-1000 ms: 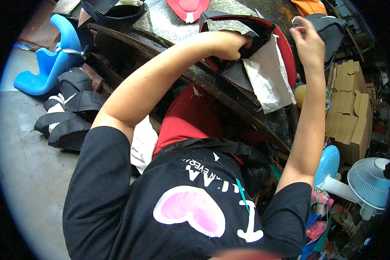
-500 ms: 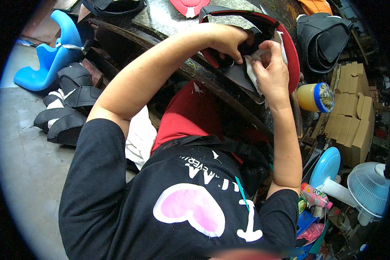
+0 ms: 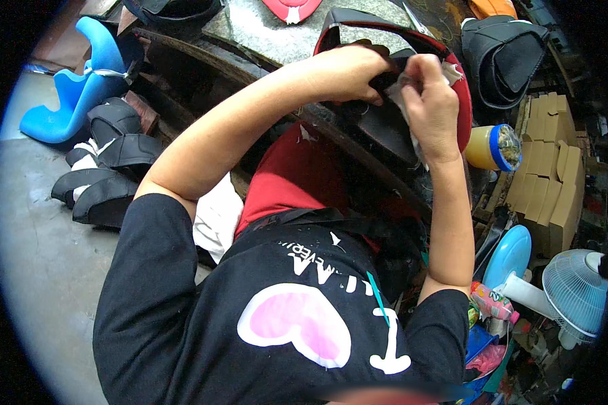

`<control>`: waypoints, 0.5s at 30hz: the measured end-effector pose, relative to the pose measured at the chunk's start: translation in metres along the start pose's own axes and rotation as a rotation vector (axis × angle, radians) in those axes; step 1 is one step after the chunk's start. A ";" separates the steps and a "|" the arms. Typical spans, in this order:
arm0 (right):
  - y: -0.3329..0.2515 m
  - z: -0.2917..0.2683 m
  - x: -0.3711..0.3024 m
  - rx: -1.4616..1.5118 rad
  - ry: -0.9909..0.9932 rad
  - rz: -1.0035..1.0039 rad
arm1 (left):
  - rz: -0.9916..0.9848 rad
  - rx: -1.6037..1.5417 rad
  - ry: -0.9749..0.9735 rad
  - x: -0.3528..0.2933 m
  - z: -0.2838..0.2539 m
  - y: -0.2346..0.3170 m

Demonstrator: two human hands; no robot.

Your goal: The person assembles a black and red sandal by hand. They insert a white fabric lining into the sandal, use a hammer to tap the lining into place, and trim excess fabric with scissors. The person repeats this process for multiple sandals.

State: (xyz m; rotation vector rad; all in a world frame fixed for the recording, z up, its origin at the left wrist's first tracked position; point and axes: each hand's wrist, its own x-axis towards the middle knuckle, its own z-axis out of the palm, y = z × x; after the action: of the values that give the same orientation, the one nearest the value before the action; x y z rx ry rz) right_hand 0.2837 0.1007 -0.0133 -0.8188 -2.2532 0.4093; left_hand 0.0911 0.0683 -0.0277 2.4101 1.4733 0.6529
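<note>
A curved black-and-red shell (image 3: 463, 101), like a part-made bag or case, lies on the bench in front of me. My left hand (image 3: 358, 73) is bent over its near left rim, thumb outside and fingers curled in, gripping the black edge; some fingertips are hidden. Inside the right side of the shell, my right hand (image 3: 432, 111) pinches a pale, whitish cloth-like lining (image 3: 402, 101) with its fingers drawn together. That hand is slightly blurred. A dark panel (image 3: 382, 131) of the shell hangs below the two hands.
A pale stone slab (image 3: 250, 27) and a red piece (image 3: 294, 8) lie behind my left arm. To the right stand a jar with a blue lid (image 3: 503, 148), stacked black pieces (image 3: 503, 61), cardboard boxes (image 3: 544, 182) and a fan (image 3: 577, 290). A blue form (image 3: 74, 88) is at far left.
My right hand has risen a little and moved right, with the pale lining in its pinch. The shell has shifted slightly right, and my left hand has moved slightly with it.
</note>
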 end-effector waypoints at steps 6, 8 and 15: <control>0.024 0.003 -0.006 0.294 0.324 0.058 | -0.051 -0.028 -0.049 0.003 0.007 -0.006; 0.022 -0.004 -0.014 0.190 0.213 0.011 | -0.051 -0.038 -0.060 0.003 0.008 -0.006; -0.004 -0.015 -0.045 -0.208 -0.015 -0.487 | -0.066 -0.046 -0.007 -0.001 0.020 -0.001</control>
State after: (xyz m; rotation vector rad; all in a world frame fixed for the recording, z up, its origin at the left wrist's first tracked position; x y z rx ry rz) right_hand 0.3176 0.0686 -0.0234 -0.3396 -2.4358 -0.0479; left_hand 0.0999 0.0681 -0.0457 2.3173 1.5110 0.6556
